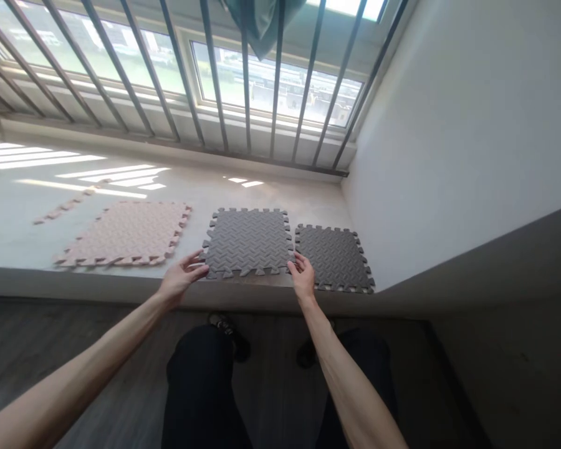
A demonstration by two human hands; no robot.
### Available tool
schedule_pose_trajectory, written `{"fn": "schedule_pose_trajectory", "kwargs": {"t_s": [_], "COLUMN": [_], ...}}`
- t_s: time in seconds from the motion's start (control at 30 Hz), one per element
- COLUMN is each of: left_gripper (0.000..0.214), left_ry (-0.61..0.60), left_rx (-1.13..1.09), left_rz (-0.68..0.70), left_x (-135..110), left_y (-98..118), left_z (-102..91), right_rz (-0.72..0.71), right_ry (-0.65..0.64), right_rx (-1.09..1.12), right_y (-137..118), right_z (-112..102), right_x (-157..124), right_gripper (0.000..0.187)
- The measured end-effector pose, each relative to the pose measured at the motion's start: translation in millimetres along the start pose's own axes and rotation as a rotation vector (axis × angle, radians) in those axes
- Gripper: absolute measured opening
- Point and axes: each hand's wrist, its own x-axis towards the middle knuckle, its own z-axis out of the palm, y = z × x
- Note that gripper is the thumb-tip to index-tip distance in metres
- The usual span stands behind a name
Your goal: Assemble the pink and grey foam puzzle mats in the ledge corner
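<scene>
A grey foam puzzle mat [249,242] with toothed edges and a zigzag texture is held between my two hands, over the front part of the ledge. My left hand [180,277] pinches its left edge near the front corner, thumb above the edge. On its right edge, my right hand [303,274] grips near the front corner. Just right of it lies a darker grey foam mat [334,257], partly hidden by my right hand. To the left a pink foam mat [131,232] rests flat, apart from my left hand.
The pale ledge [9,240] runs under a window with metal bars [215,81]. A narrow pink edge strip [72,202] lies at the far left. A white wall [449,125] closes off the right end. Below are my legs and the dark floor [98,399].
</scene>
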Motion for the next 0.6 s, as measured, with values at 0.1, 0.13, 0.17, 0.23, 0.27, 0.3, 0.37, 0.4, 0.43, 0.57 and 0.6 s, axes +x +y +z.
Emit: {"fn": "schedule_pose_trajectory", "kwargs": {"t_s": [0.1,0.13,0.17,0.23,0.27,0.3,0.37,0.4,0.43,0.57,0.6], "left_gripper": [0.081,0.079,0.078,0.076,0.076,0.077,0.079,0.079,0.079,0.072,0.07], "left_ry": [-0.026,-0.024,-0.021,-0.015,-0.015,-0.014,-0.006,0.0,0.003,-0.012,-0.017], "left_rx": [0.06,0.082,0.102,0.135,0.149,0.165,0.213,0.244,0.277,0.397,0.425], "left_rz": [0.016,0.02,0.023,0.025,0.022,0.02,0.019,0.019,0.021,0.034,0.04], "left_x": [-1.8,-1.3,-0.3,2.1,3.4,4.7,7.1,8.4,9.7,15.7,16.9], "left_y": [-3.2,-3.2,-3.2,-4.3,-5.7,-7.7,-12.9,-15.6,-18.0,-24.3,-25.1], "left_z": [30.8,37.9,43.5,50.4,51.6,51.3,47.0,43.7,40.1,31.3,31.4], "right_rz": [0.002,0.006,0.01,0.003,-0.004,-0.014,-0.043,-0.063,-0.086,-0.156,-0.16], "right_ry": [0.035,0.039,0.04,0.03,0.015,-0.003,-0.046,-0.071,-0.095,-0.141,-0.139], "right_rx": [-0.093,-0.137,-0.186,-0.298,-0.364,-0.434,-0.573,-0.626,-0.662,-0.71,-0.719], "right_y": [4.5,4.4,3.6,0.4,-1.9,-4.4,-9.3,-11.3,-12.8,-13.0,-12.6], "right_z": [-30.1,-37.3,-43.4,-53.3,-57.2,-60.3,-64.1,-64.8,-64.6,-59.1,-57.8], "right_x": [-2.1,-3.1,-4.5,-8.1,-10.4,-12.8,-17.6,-19.7,-21.5,-24.0,-23.5], "right_gripper": [0.059,0.058,0.058,0.058,0.059,0.06,0.062,0.06,0.057,0.05,0.052]}}
